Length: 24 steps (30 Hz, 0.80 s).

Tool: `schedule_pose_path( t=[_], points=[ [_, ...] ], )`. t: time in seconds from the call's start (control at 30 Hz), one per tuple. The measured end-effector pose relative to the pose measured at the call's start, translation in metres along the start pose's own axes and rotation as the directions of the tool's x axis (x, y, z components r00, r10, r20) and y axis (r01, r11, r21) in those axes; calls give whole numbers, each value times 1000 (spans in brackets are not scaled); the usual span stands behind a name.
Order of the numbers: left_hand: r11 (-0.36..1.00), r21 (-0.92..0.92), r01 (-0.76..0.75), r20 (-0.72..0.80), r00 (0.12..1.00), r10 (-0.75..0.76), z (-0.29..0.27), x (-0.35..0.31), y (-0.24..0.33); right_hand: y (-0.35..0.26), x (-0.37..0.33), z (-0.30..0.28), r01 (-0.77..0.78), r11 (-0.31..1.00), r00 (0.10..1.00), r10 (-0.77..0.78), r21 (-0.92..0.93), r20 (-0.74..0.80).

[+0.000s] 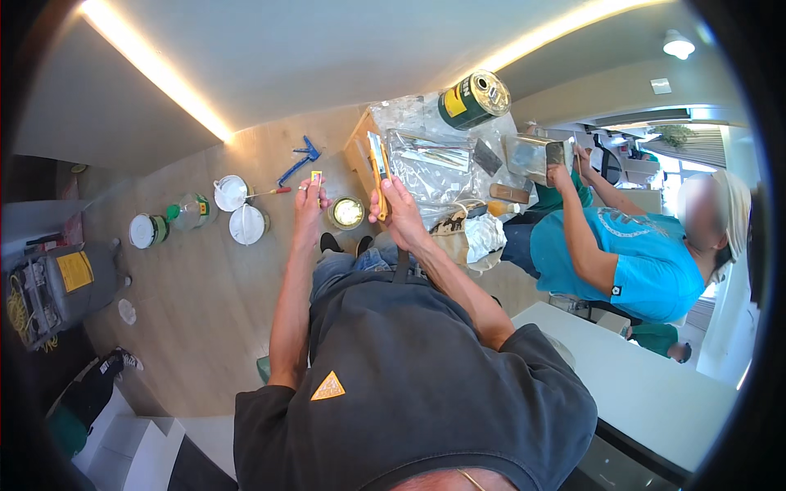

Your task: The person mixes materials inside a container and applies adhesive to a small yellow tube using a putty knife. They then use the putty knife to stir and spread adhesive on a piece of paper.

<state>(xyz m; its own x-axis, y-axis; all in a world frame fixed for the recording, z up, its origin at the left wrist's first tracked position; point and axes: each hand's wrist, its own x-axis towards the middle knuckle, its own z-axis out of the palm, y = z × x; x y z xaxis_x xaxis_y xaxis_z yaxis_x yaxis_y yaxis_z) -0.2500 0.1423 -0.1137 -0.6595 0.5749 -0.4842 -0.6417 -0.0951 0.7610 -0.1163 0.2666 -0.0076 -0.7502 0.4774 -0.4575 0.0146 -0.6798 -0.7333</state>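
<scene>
My left hand [309, 202] pinches a small yellow box [316, 176] with coloured markings, held upright between thumb and fingers. What is inside it does not show. My right hand [400, 214] is wrapped round a utility knife [379, 168] with an orange-yellow and dark body, pointing away from me. Whether its blade is out is too small to tell. Between and below the two hands, an open can [346, 213] with pale yellowish contents stands on the floor. The hands are apart from each other.
A plastic-covered table [426, 190] with tools and a green drum [475, 100] is ahead right. On the floor lie a blue caulking gun [298, 160] and white-lidded buckets [247, 224]. At right, a person in a blue shirt [622, 250] handles a metal can [536, 157].
</scene>
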Motion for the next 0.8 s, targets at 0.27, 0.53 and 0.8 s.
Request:
schedule_pose_path(
  t=[0.27, 0.53, 0.8],
  points=[
    [961, 265, -74, 134, 990, 39, 59, 35, 6, -12, 19, -53, 124, 982, 986, -139, -141, -96],
    [958, 281, -61, 227, 974, -4, 130, 69, 10, -30, 44, -95, 201, 943, 965, -237, -265, -112],
    [931, 357, 78, 431, 870, -239, 175, 103, 23, -49, 63, -89, 166, 926, 862, -303, -338, -407]
  ],
)
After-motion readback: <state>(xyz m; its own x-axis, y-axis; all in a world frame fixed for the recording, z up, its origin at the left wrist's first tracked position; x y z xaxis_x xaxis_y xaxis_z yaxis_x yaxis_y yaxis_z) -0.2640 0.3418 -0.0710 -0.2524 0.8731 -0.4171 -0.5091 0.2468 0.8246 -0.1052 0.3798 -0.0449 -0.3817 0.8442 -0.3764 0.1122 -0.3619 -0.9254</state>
